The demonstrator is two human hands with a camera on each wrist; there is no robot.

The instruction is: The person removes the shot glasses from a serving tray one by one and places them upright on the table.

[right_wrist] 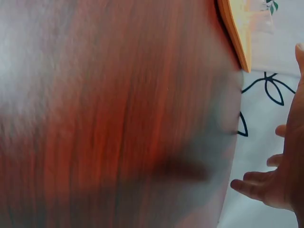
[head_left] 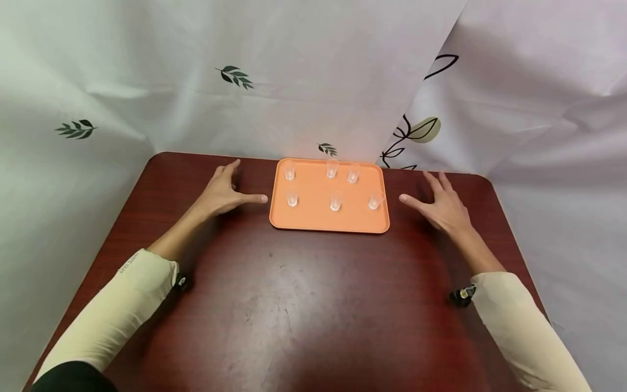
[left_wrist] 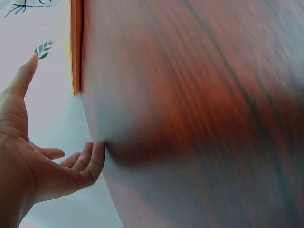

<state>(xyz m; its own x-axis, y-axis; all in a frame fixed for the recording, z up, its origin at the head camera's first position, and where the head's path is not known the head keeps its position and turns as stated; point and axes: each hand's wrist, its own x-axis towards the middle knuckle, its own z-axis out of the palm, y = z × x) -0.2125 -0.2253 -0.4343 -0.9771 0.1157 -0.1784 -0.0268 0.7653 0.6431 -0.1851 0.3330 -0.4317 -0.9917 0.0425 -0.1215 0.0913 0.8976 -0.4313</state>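
Note:
An orange tray (head_left: 313,219) lies at the far edge of the table, with several small clear cups (head_left: 336,201) standing on it in two loose rows. To its left is my left hand (head_left: 222,191), thumb spread toward the tray's side without touching it. My right hand (head_left: 443,204) is held off the tray's right side, thumb and fingers apart. Neither hand holds anything. In the left wrist view the left hand (left_wrist: 52,156) shows beyond the tray's edge (left_wrist: 76,47). The right wrist view has the right hand (right_wrist: 280,166) partly cut off, near the tray corner (right_wrist: 237,38).
The dark red-brown wooden table (head_left: 313,294) has a glossy top and rounded far corners. Behind it hangs a pale curtain (head_left: 294,81) with leaf prints, close to the tray's far rim. A dark object (head_left: 73,377) shows at the lower left.

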